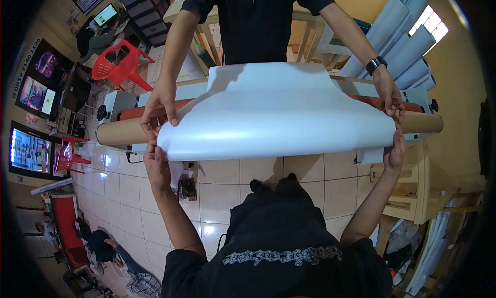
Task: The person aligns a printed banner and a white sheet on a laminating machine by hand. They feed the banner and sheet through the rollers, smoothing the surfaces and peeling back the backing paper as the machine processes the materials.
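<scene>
A wide white glossy sheet (248,117) curves over a roller machine in front of me. My left hand (157,163) grips the sheet's near left corner, fingers closed at its edge. At the near right corner, my right hand (395,149) is closed on the same sheet, thumb and fingers along the edge. A co-worker facing me has one hand (159,108) on the sheet's left side, just above my left hand. The co-worker's other hand (390,94), below a black watch (376,65), is at the right corner. Beneath the sheet, a brown cardboard tube (121,134) sticks out at both ends.
Orange-red rollers (155,109) lie behind the tube. Black knobs (103,112) sit on the machine's ends. A red plastic chair (121,63) stands at the left. Large white rolls (392,40) lean at the back right, and a wooden frame (408,187) stands at my right.
</scene>
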The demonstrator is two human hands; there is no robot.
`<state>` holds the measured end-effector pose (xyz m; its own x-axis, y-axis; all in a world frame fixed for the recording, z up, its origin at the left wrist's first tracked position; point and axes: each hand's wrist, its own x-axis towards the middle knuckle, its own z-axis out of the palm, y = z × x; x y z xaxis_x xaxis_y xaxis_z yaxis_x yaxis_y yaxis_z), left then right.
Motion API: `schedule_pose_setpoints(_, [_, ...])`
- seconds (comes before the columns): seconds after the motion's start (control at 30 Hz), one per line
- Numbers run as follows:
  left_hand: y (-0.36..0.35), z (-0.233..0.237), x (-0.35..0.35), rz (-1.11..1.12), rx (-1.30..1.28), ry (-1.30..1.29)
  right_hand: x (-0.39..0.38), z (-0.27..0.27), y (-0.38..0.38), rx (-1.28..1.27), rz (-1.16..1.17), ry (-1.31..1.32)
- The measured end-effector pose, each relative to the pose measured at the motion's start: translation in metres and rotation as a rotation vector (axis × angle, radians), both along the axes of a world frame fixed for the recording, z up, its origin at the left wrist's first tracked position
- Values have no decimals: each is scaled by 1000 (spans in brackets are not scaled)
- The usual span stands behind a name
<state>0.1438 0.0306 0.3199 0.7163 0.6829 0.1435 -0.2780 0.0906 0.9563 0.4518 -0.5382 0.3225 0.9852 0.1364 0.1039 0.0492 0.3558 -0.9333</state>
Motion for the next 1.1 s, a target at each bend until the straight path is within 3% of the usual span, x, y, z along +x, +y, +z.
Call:
schedule_pose_setpoints(0.07, [11, -19, -13, 62, 44, 47, 7, -23, -24, -64, -18, -126])
schedule_pose_setpoints(0.13, [13, -23, -29, -35, 123, 73, -6, -28, -42, 73, 104, -176])
schedule_pose_setpoints(0.17, [6, -21, -33, -88, 53, -87, -12, -26, -48, 187, 189, -138])
schedule_pose_setpoints(0.2, [1, -11, -34, -84, 54, -90, -20, -25, -54, 301, 274, -101])
schedule_pose_setpoints(0.23, [-5, -1, -36, -69, 12, -32, -24, -39, -69, 226, 85, 64])
schedule_pose_setpoints(0.27, [-10, 2, -40, -53, -32, 29, -23, -50, -86, 222, 91, 68])
schedule_pose_setpoints(0.3, [-6, 0, -48, -71, 63, 118, -21, -62, -104, -31, 146, 5])
schedule_pose_setpoints(0.37, [12, -52, -97, -8, 174, 168, -40, -61, -107, -186, 250, -212])
schedule_pose_setpoints(0.4, [16, -50, -105, -114, 194, 133, -45, -58, -105, -182, 253, -216])
schedule_pose_setpoints(0.43, [19, -48, -113, -223, 210, 98, -48, -55, -104, 10, 399, -225])
schedule_pose_setpoints(0.47, [23, -46, -120, -331, 222, 64, -58, -61, -112, 94, 377, -137])
schedule_pose_setpoints(0.5, [4, -30, -115, -297, 169, 21, -68, -67, -120, 182, 349, -52])
schedule_pose_setpoints(0.53, [-8, -22, -113, -263, 116, -22, -74, -93, -147, 187, 350, -55])
schedule_pose_setpoints(0.57, [-13, -24, -122, -259, 162, 46, -72, -127, -187, -5, 256, -84])
schedule_pose_setpoints(0.63, [-14, -43, -142, -316, 74, -26, -78, -130, -192, -192, 162, -110])
schedule_pose_setpoints(0.73, [-42, -48, -154, -394, -17, -88, -100, -136, -181, 50, 252, -24])
schedule_pose_setpoints(0.8, [-84, -40, -152, 55, -238, 45, -103, -160, -204, 180, 440, 140])
schedule_pose_setpoints(0.83, [-84, -51, -162, 54, -239, 52, -104, -175, -218, 222, 500, 200])
schedule_pose_setpoints(0.87, [-78, -72, -176, -33, -222, 51, -106, -188, -232, -16, 499, 199])
schedule_pose_setpoints(0.93, [-74, -108, -202, -129, -220, 34, -121, -192, -231, -253, 501, 210])
schedule_pose_setpoints(1.03, [-78, -139, -221, -159, -239, 148, -144, -177, -181, 214, 563, 308])
schedule_pose_setpoints(1.1, [-85, -163, -228, -110, -138, 219, -156, -163, -165, 78, 579, 287])
